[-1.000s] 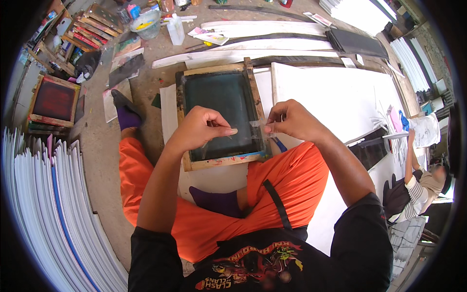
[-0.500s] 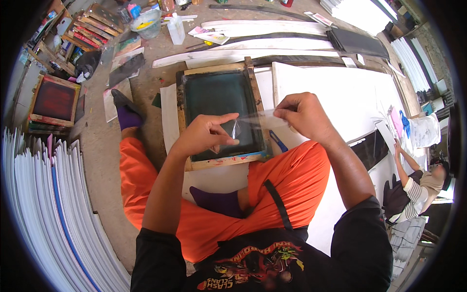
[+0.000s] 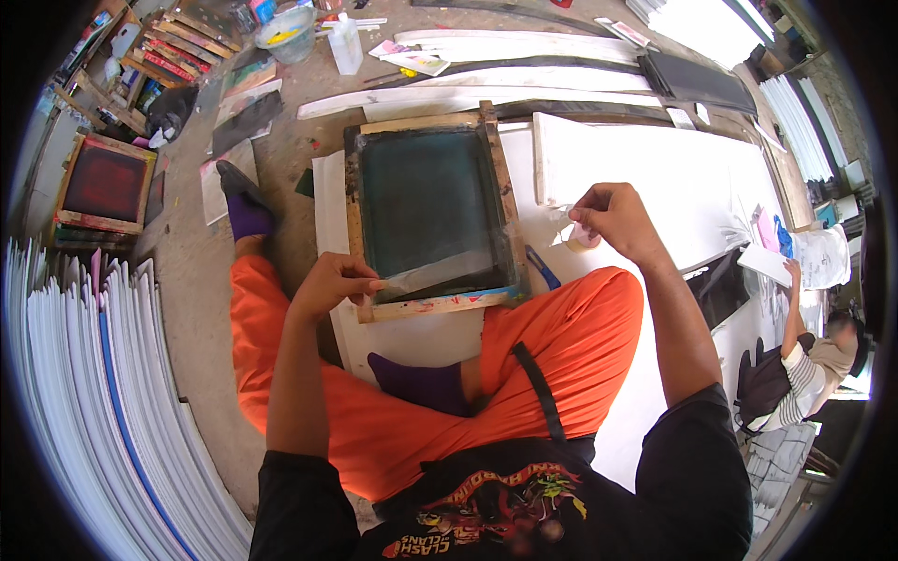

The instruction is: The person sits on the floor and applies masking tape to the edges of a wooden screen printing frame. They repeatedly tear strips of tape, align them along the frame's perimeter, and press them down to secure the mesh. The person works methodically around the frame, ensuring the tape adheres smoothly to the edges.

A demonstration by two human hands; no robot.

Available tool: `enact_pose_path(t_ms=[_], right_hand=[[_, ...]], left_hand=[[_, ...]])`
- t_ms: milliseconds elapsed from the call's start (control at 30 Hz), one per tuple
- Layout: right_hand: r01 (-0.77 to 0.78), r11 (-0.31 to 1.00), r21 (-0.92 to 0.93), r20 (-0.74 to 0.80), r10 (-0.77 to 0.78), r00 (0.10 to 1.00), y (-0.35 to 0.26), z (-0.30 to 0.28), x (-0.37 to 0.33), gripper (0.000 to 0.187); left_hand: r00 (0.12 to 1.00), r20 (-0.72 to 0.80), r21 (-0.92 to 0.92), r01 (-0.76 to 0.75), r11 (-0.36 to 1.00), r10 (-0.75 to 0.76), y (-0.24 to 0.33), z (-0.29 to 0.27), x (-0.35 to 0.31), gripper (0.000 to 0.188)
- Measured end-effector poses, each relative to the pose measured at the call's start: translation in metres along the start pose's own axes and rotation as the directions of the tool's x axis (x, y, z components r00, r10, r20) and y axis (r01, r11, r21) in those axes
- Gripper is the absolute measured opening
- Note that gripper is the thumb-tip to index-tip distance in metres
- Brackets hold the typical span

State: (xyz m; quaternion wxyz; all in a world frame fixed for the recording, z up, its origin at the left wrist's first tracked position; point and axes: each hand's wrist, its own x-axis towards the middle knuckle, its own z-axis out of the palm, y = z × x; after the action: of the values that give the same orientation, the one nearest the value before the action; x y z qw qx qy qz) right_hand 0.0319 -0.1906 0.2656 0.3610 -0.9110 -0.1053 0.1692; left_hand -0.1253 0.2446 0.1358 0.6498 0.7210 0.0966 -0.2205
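A wood-edged screen-printing frame point(image 3: 499, 173) with dark greenish mesh lies in front of my crossed legs. Above its near edge, a strip of clear tape point(image 3: 438, 272) stretches rightward from my left hand point(image 3: 327, 284), whose thumb and fingers pinch its end at the frame's near left corner. My right hand point(image 3: 619, 222), to the right of the frame, is closed on a small tape roll point(image 3: 586, 237), partly hidden by the fingers. Between the frame and my right knee lies a blue-handled tool point(image 3: 543, 268), perhaps a cutter.
White sheets point(image 3: 645, 173) spread to the right, where a person point(image 3: 795, 374) handles a white piece. Long white strips point(image 3: 505, 77) lie beyond the frame. A bottle point(image 3: 345, 47) and a basin point(image 3: 289, 37) stand far left. Stacked white sheets point(image 3: 103, 393) line the left side.
My hands have moved apart, drawing out a longer strip of tape. The left went down and left to the frame's near left corner; the right shifted slightly right.
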Motion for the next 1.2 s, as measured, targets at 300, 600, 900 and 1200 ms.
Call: enact_pose_path(t_ms=[300, 600, 900, 1200], right_hand=[[-0.158, 0.960, 0.233, 0.068, 0.146, 0.987, 0.059, 0.067, 0.011, 0.017], [-0.256, 0.929, 0.267, 0.153, 0.221, 0.963, 0.117, 0.126, 0.020, 0.026], [-0.313, 0.933, 0.179, 0.150, 0.288, 0.946, 0.137, 0.146, 0.025, 0.033], [-0.315, 0.872, 0.374, 0.151, 0.278, 0.949, 0.145, 0.153, 0.031, 0.024]], left_hand=[[0.958, -0.254, -0.240, 0.068, 0.968, -0.130, -0.034, -0.009, -0.009, 0.024], [0.887, -0.401, -0.158, 0.181, 0.971, -0.231, -0.076, 0.002, 0.007, 0.030], [0.860, -0.438, -0.219, 0.180, 0.959, -0.262, -0.097, 0.012, 0.015, 0.032], [0.849, -0.411, -0.297, 0.221, 0.929, -0.333, -0.114, 0.005, 0.012, 0.025]])
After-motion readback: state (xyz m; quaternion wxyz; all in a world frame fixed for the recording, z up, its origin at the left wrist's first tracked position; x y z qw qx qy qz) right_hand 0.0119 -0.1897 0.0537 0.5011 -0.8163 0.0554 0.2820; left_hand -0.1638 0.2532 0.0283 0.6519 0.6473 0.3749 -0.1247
